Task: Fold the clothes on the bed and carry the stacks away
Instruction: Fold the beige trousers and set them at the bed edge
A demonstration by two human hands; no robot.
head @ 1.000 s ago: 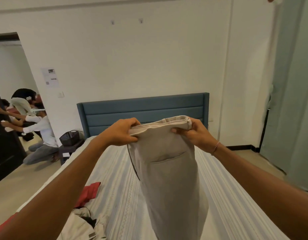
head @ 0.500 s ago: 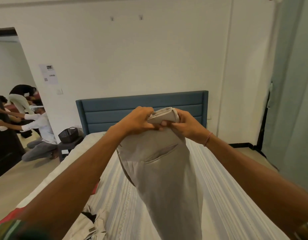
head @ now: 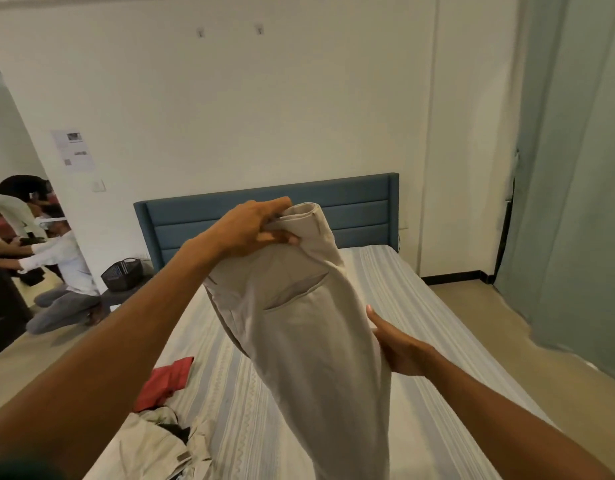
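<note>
A pair of beige trousers (head: 309, 341) hangs in the air over the striped bed (head: 413, 306), folded lengthwise with a back pocket facing me. My left hand (head: 250, 230) grips the bunched waistband at the top. Lower down, my right hand (head: 396, 344) is against the right edge of the trousers, thumb up; its fingers are hidden behind the cloth. A red garment (head: 164, 379) and a crumpled beige garment (head: 160, 445) lie on the bed at the lower left.
A blue headboard (head: 358, 209) stands against the white wall. A black basket (head: 123, 274) sits on a low stand left of the bed. People kneel on the floor (head: 65, 285) at the far left. A green curtain (head: 576, 168) hangs at the right.
My right hand has let go of the waistband and dropped to the right side of the trousers. My left hand now holds the gathered waistband alone.
</note>
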